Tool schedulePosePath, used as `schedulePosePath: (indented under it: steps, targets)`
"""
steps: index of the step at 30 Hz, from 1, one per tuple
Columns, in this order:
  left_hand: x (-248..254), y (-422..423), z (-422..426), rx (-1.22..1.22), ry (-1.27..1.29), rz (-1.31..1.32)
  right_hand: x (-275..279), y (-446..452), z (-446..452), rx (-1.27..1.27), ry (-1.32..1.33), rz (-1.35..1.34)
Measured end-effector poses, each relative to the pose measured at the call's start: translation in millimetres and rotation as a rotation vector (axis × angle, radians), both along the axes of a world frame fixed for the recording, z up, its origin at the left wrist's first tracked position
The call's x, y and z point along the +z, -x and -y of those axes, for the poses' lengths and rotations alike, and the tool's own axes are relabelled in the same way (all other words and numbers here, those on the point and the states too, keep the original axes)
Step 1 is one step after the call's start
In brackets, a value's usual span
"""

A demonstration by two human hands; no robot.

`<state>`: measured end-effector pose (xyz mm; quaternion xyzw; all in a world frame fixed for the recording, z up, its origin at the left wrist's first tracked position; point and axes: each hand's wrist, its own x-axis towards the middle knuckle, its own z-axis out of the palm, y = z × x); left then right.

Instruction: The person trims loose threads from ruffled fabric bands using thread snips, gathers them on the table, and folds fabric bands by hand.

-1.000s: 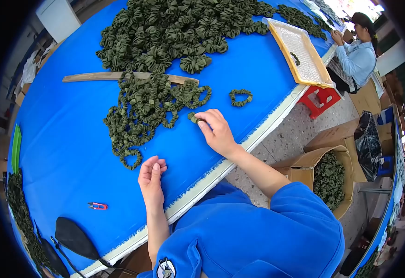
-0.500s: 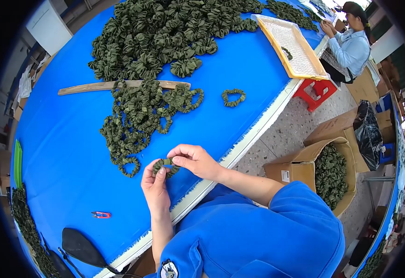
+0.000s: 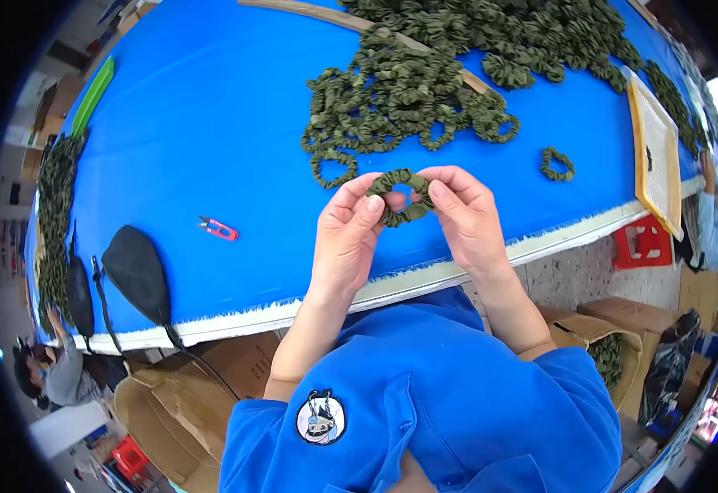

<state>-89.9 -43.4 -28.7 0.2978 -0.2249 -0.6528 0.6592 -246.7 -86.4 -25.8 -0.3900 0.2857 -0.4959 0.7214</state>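
A dark green scrunchie (image 3: 413, 213) is held up as an open ring above the table's near edge. My left hand (image 3: 349, 230) pinches its left side between thumb and fingers. On the opposite side, my right hand (image 3: 466, 215) grips it the same way. Just beyond my hands lies a heap of similar thin scrunchies (image 3: 392, 99) on the blue table cover (image 3: 219, 140). One single scrunchie (image 3: 557, 164) rests apart, to the right of my right hand. Red thread snips (image 3: 218, 228) lie on the cover to the left of my left hand.
A wooden strip (image 3: 318, 12) separates the near heap from a larger pile of fuller scrunchies (image 3: 540, 33). A yellow-rimmed tray (image 3: 646, 156) overhangs the table's right edge. Black pouches (image 3: 135, 267) lie at left. Cardboard boxes (image 3: 170, 419) stand below. People's arms show at both sides.
My view has swung to the left, so the table scene sits further right. Both hands now hold the scrunchie spread as a ring, instead of partly folded in the fingers.
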Motion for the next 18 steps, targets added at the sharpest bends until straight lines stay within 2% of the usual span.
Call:
schedulePosePath:
  steps: [10,14,18]
  targets:
    - [12.2,-7.3,-6.1,0.032,0.029,-0.014,17.0,-7.7,-1.8,0.002,0.078,-0.071]
    - [18.7,-10.8,-4.9,-0.064,0.092,0.179,21.6,-12.4,-2.3,0.064,0.094,-0.118]
    - [18.3,-11.1,-3.5,0.008,0.071,0.068,31.5,-18.3,-0.7,0.07,-0.019,0.015]
